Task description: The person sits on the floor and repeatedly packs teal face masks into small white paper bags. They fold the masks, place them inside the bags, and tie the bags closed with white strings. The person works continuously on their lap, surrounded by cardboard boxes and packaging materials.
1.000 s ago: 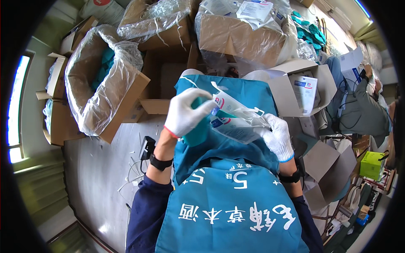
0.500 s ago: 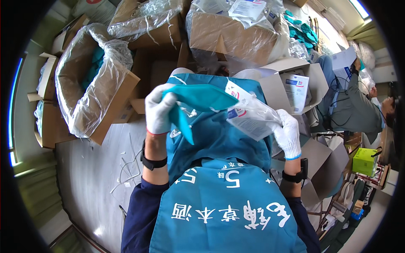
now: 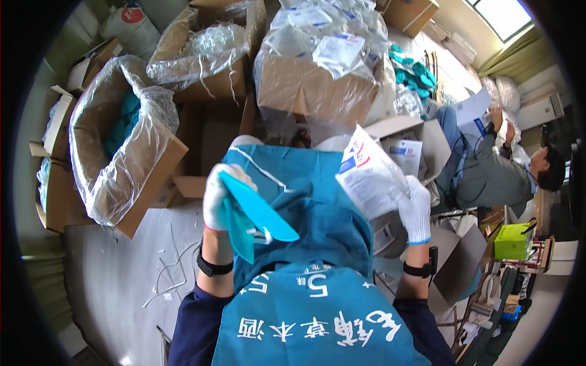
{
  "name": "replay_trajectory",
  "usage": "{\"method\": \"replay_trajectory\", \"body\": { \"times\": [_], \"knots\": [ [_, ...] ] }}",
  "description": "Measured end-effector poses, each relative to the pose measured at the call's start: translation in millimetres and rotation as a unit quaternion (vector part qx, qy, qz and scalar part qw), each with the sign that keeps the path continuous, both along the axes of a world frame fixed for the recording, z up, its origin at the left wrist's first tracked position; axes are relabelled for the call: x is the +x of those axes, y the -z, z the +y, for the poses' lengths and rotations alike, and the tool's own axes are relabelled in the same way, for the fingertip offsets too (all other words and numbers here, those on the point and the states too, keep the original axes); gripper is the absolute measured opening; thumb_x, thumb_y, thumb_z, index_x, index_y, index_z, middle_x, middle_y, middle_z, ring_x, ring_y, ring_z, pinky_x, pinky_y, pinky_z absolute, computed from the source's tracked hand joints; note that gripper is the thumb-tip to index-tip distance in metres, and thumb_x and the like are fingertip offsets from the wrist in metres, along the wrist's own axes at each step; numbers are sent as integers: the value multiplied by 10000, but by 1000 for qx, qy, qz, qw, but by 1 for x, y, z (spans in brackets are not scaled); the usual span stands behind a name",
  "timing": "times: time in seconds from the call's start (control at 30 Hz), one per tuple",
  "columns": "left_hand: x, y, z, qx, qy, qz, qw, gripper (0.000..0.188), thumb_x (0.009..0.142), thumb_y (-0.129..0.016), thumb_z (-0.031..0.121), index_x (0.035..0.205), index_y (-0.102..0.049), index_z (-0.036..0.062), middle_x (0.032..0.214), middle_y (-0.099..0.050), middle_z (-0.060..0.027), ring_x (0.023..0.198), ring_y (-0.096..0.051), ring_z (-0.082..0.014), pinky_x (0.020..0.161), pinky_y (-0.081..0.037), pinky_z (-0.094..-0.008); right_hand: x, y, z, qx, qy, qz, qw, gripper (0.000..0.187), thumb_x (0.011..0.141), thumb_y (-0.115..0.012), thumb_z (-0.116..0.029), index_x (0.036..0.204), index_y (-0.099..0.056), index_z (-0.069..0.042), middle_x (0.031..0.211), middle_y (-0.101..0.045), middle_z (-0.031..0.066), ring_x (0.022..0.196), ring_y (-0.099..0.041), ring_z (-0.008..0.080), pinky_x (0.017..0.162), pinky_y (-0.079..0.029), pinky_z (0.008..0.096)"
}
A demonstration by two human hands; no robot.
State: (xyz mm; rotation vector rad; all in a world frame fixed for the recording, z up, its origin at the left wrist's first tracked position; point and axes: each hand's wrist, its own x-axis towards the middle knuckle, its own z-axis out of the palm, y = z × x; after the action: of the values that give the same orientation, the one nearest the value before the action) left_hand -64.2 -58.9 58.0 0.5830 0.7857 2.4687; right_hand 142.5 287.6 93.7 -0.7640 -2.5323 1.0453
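Note:
My left hand [image 3: 223, 198], in a white knit glove, is closed around a teal folded face mask [image 3: 259, 210]. The mask hangs down to the right, with a ridged edge and a bit of white strap showing. In my right hand [image 3: 416, 210], also gloved in white, the fingers pinch a clear plastic bag [image 3: 369, 174] with red and blue print. The bag tilts up to the left and stands apart from the mask. Whatever lies inside the bag is hard to make out. Both hands are above the blue apron [image 3: 305, 189] on my lap.
Ahead on the left, a plastic-lined carton [image 3: 137, 198] holds teal items. A carton [image 3: 317, 88] heaped with bagged packets stands beyond my knees. Another open carton [image 3: 436, 146] with packets is right of my lap. Farther right, a person [image 3: 497, 177] sits handling a packet.
My left hand has swung the mask down and away from the bag, so its tip points low and right. The bag now stands more upright in my right hand. The whole view has shifted slightly.

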Motion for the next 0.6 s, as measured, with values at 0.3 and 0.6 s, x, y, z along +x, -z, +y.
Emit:
{"method": "replay_trajectory", "body": {
  "times": [0.3,0.6],
  "knots": [
    [25,47,26,-201,53,-135,969,346,952,-672,399,1052,-622,72,829,-605,31,653,-544,-30,553,-428,-173,-102,-11,31,-319,-1,168,933,225,1004,-589,-151,1203,-609,-49,956,-632,-18,717,-586,67,557,-501,240],
    [21,25,28,-265,60,-168,948,290,976,-657,343,1040,-629,61,814,-596,21,660,-541,-54,599,-441,-183,-310,-61,113,-548,11,281,788,306,1019,-551,-216,1219,-522,13,1010,-643,140,1038,-619,315,920,-547,415]
  ]
}}
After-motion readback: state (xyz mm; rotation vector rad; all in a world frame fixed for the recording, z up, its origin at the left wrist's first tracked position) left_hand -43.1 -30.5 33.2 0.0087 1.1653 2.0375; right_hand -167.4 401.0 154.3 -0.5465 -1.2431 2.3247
